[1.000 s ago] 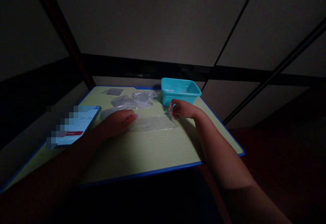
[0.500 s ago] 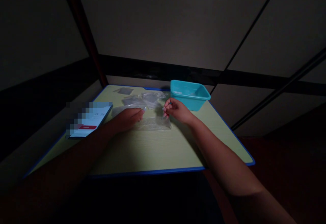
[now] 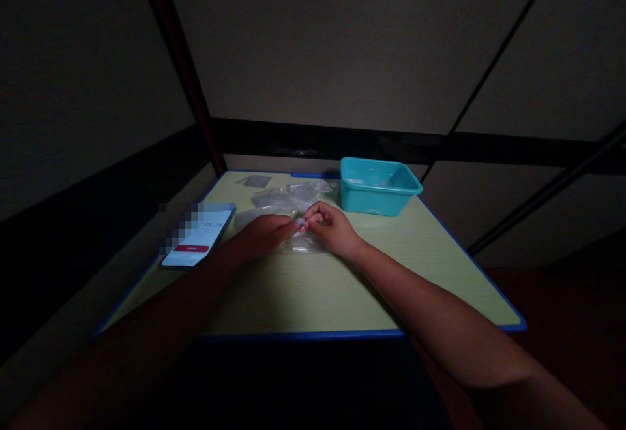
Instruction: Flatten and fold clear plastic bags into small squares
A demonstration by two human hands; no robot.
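Over the middle of the table, my left hand (image 3: 268, 233) and my right hand (image 3: 335, 229) meet at the fingertips. Both are closed in a pinch on a clear plastic bag (image 3: 307, 243), whose lower part hangs or lies below the fingers. Something small and pale shows at the fingertips, too small to name. Just beyond the hands lies a loose heap of clear plastic bags (image 3: 274, 199), partly covered by my left hand.
A turquoise plastic basin (image 3: 379, 203) stands at the back right of the pale table (image 3: 313, 299), which has a blue edge. On the left lies a phone (image 3: 198, 241) with its screen lit. A small flat grey packet (image 3: 257, 181) is at the back left. Wall panels rise behind.
My hands have come together from apart, the right one moving left to my left fingertips. The bag's upper edge is now gathered between them. The camera view has shifted slightly.
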